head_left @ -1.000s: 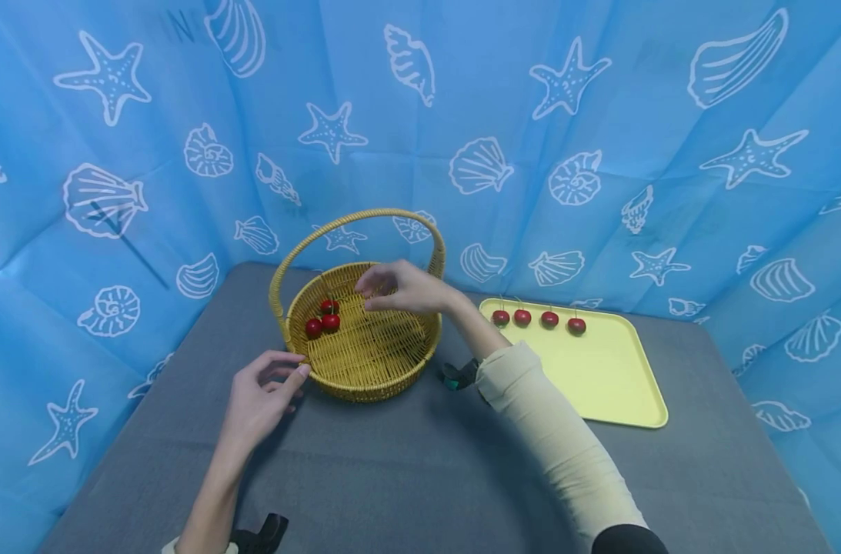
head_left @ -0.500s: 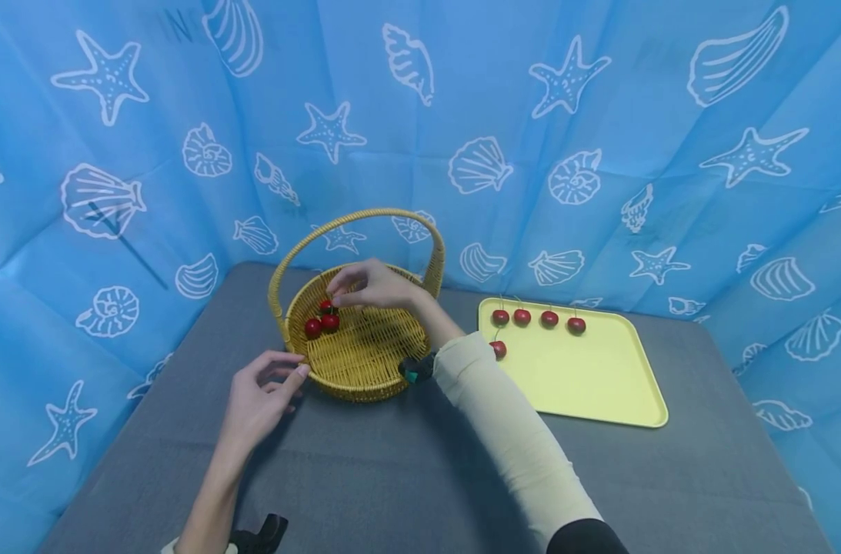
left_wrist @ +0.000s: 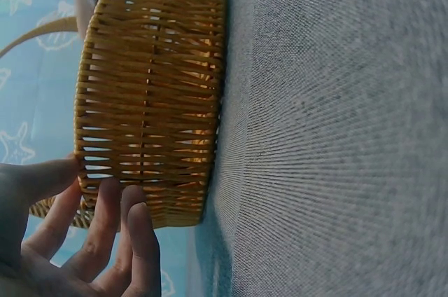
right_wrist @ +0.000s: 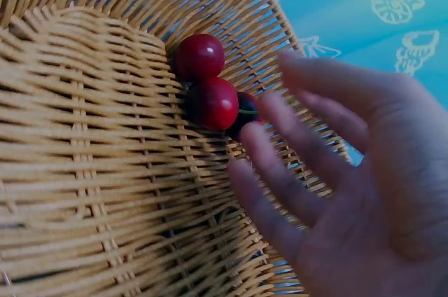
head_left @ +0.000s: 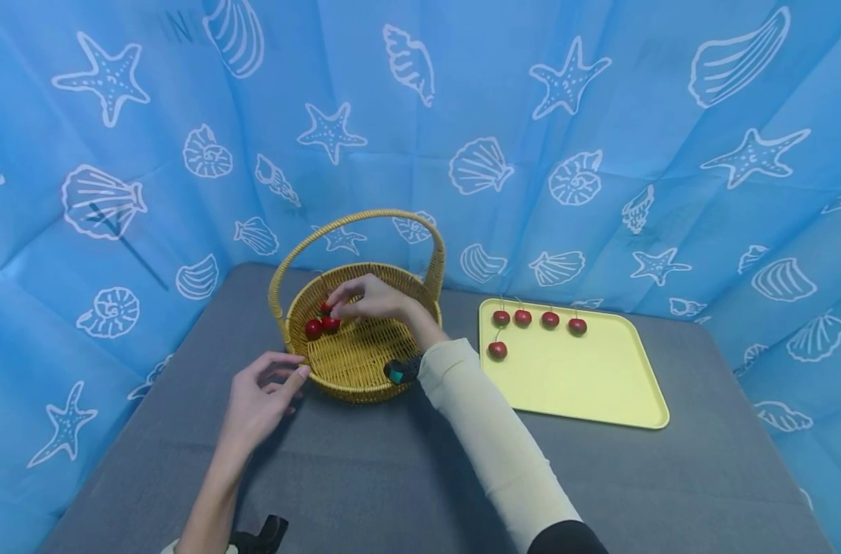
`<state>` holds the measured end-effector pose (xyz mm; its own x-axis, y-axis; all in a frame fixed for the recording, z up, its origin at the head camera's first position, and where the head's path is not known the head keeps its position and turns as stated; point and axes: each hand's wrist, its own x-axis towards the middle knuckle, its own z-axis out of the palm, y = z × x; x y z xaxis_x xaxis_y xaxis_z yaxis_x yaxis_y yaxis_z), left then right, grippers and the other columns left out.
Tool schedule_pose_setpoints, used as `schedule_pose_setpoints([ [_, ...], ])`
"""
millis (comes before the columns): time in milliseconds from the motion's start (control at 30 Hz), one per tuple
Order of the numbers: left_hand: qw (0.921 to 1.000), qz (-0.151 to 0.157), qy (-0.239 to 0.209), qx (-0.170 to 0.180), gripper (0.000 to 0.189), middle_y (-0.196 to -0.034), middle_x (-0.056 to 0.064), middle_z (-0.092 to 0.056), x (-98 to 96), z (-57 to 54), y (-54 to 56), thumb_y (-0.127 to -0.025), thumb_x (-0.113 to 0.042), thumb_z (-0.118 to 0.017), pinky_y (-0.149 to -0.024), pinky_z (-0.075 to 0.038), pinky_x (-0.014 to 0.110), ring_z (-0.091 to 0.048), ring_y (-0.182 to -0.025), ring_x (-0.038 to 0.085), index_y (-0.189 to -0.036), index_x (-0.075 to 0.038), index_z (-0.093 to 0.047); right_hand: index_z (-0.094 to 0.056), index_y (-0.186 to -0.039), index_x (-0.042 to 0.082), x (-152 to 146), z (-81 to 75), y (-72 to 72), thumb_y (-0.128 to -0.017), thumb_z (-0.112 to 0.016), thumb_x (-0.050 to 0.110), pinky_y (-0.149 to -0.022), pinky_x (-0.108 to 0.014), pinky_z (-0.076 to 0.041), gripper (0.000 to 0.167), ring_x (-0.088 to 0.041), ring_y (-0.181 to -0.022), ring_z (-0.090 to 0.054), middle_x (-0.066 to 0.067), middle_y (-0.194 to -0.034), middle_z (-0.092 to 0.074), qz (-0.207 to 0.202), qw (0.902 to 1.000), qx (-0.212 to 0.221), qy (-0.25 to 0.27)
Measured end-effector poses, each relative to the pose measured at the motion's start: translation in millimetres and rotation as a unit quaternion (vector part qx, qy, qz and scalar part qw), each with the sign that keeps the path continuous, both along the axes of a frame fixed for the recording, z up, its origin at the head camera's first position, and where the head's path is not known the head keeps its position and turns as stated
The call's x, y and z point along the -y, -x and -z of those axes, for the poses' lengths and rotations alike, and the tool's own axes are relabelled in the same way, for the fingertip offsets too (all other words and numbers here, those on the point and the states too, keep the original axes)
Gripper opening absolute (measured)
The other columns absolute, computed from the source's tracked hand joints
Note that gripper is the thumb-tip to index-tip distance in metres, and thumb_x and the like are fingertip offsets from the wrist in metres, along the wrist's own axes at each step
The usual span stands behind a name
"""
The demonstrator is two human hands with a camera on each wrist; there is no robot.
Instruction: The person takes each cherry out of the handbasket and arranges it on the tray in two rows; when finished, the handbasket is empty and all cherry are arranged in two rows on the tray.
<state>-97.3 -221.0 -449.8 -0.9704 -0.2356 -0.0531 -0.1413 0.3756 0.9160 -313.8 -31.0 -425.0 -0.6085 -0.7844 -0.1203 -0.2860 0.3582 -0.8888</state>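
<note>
A wicker basket (head_left: 358, 362) with a tall arched handle stands on the grey cloth. Three red cherries lie together at its left inner side; the front two, one cherry (head_left: 312, 329) and its neighbour (right_wrist: 214, 103), show best. My left hand (head_left: 261, 396) holds the basket's near-left rim between thumb and fingers, fingertips against the weave in the left wrist view. Inside the basket, my right hand (head_left: 372, 298) reaches over the cherries with loosely bent fingers and nothing between them. Its fingertips are right beside the rear cherry (right_wrist: 245, 116), which they partly cover in the head view.
To the right lies a yellow tray (head_left: 586, 385). A row of several cherries, one of them a cherry (head_left: 549, 319) with a thin stem, runs along its back edge. Another cherry (head_left: 498, 351) sits at its left side. A blue patterned curtain (head_left: 420, 138) encloses the table.
My right hand has moved left across the basket and down to the cherries. The shifting sleeve has uncovered the cherry at the tray's left side. My left hand stays at the rim.
</note>
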Motion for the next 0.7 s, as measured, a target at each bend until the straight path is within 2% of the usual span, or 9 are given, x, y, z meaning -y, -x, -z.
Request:
schedule_pose_setpoints([
  [167, 1.0000, -0.002, 0.004, -0.002, 0.038, -0.122, 0.020, -0.075, -1.0, -0.2, 0.1, -0.105, -0.037, -0.074, -0.067, -0.066, 0.031, -0.078, -0.085, 0.021, -0.134, -0.012, -0.069, -0.071, -0.137, 0.007, -0.4, 7.7, 1.0, -0.102, -0.076, 0.019, -0.095, -0.045, -0.065, 0.037, -0.023, -0.118, -0.071, -0.013, -0.134, -0.074, -0.007, 0.9992, -0.002, -0.039],
  [267, 1.0000, -0.003, 0.006, -0.001, 0.038, -0.122, 0.021, -0.074, -1.1, -0.4, 0.2, -0.105, -0.037, -0.073, -0.067, -0.065, 0.030, -0.078, -0.085, 0.021, -0.134, -0.012, -0.069, -0.067, -0.144, 0.008, -0.5, 10.2, 1.2, -0.104, -0.074, 0.017, -0.097, -0.044, -0.066, 0.042, -0.025, -0.123, -0.070, -0.016, -0.144, -0.069, -0.025, 0.9981, 0.015, -0.053],
  [400, 1.0000, -0.001, 0.005, 0.003, 0.038, -0.124, 0.020, -0.074, -0.5, -1.0, 0.3, -0.106, -0.036, -0.073, -0.068, -0.065, 0.029, -0.078, -0.086, 0.021, -0.135, -0.013, -0.068, -0.059, -0.154, 0.012, -0.4, 10.0, 0.5, -0.105, -0.072, 0.016, -0.104, -0.043, -0.064, 0.051, -0.030, -0.136, -0.066, -0.017, -0.156, -0.060, -0.054, 0.9946, 0.044, -0.076],
  [467, 1.0000, 0.000, 0.003, 0.005, 0.038, -0.124, 0.020, -0.074, 0.0, -1.2, 0.3, -0.106, -0.036, -0.073, -0.068, -0.065, 0.029, -0.078, -0.087, 0.021, -0.135, -0.013, -0.068, -0.058, -0.156, 0.015, -0.1, 8.9, -0.2, -0.105, -0.072, 0.018, -0.109, -0.042, -0.062, 0.053, -0.030, -0.141, -0.062, -0.015, -0.159, -0.058, -0.065, 0.9928, 0.041, -0.092],
  [700, 1.0000, 0.003, -0.002, 0.008, 0.038, -0.125, 0.020, -0.074, 0.7, -1.5, 0.2, -0.106, -0.037, -0.072, -0.069, -0.065, 0.029, -0.078, -0.087, 0.020, -0.136, -0.013, -0.068, -0.067, -0.148, 0.017, -0.8, 4.0, -3.2, -0.102, -0.076, 0.021, -0.128, -0.047, -0.045, 0.047, -0.026, -0.150, -0.055, -0.006, -0.158, -0.062, -0.077, 0.9896, 0.011, -0.121],
])
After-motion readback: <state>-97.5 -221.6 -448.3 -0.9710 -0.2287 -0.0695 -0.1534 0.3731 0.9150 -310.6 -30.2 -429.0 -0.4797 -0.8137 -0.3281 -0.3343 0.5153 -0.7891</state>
